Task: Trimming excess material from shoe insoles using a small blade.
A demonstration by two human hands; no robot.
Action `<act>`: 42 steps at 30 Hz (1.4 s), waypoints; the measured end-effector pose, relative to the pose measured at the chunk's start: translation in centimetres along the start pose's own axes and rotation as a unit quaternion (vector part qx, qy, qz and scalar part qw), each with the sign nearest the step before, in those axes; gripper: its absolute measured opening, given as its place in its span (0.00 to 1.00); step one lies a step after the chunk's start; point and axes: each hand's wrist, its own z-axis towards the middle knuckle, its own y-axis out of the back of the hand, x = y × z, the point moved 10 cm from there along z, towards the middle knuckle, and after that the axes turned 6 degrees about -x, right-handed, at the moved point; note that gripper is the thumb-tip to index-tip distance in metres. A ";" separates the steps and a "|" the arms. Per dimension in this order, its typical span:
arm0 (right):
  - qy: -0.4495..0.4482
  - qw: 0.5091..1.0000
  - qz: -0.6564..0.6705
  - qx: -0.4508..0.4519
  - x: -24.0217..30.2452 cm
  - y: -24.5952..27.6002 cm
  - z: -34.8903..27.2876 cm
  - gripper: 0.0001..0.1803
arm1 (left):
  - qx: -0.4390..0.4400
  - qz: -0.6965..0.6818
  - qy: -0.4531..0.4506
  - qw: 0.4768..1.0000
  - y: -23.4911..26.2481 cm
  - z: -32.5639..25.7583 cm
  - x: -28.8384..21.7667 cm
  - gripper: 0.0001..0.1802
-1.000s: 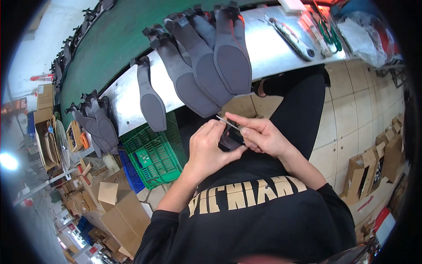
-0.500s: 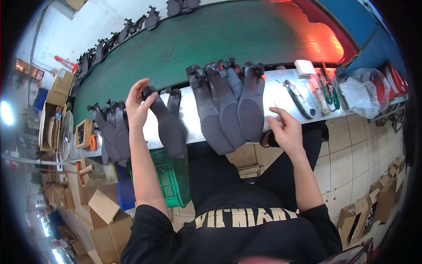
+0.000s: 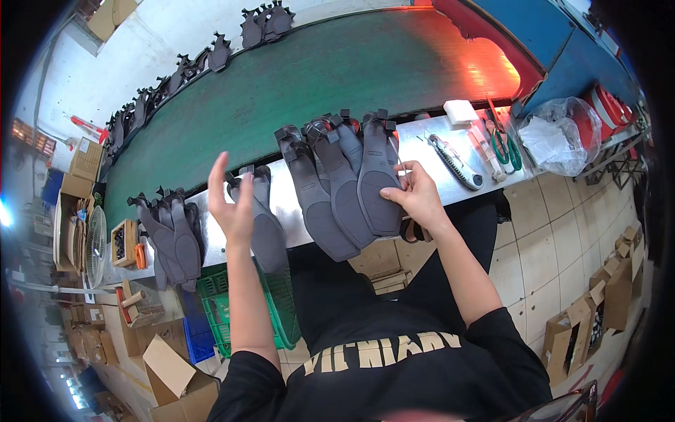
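Observation:
Several dark grey sandals with black straps lie fanned on the metal ledge in front of me. My right hand [image 3: 416, 197] pinches the edge of the rightmost sandal [image 3: 380, 190], thumb on its footbed. A thin, pale rod-like piece shows by its fingers; I cannot make out what it is. My left hand [image 3: 235, 204] is open, fingers spread and holding nothing, beside a smaller group of sandals [image 3: 267, 235] that it partly covers. Further left, another bunch of sandals [image 3: 172, 235] hangs over the ledge's front edge.
A green conveyor belt [image 3: 281, 91] runs behind the metal ledge [image 3: 292, 214], with more sandals along its far side. At right are a utility knife [image 3: 457, 165], green-handled scissors [image 3: 508, 151], a white block [image 3: 460, 111] and a plastic bag [image 3: 555, 144]. A green crate [image 3: 218, 309] stands below.
My left hand has let go of the sandal in the smaller group and opened. My right hand has moved left onto the rightmost sandal of the middle bunch. The view has shifted.

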 end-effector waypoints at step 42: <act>-0.066 0.935 0.201 0.283 0.1 -5.1 -16.1 0.38 | 0.507 -0.334 0.499 0.618 -7.3 -23.4 -6.7 0.51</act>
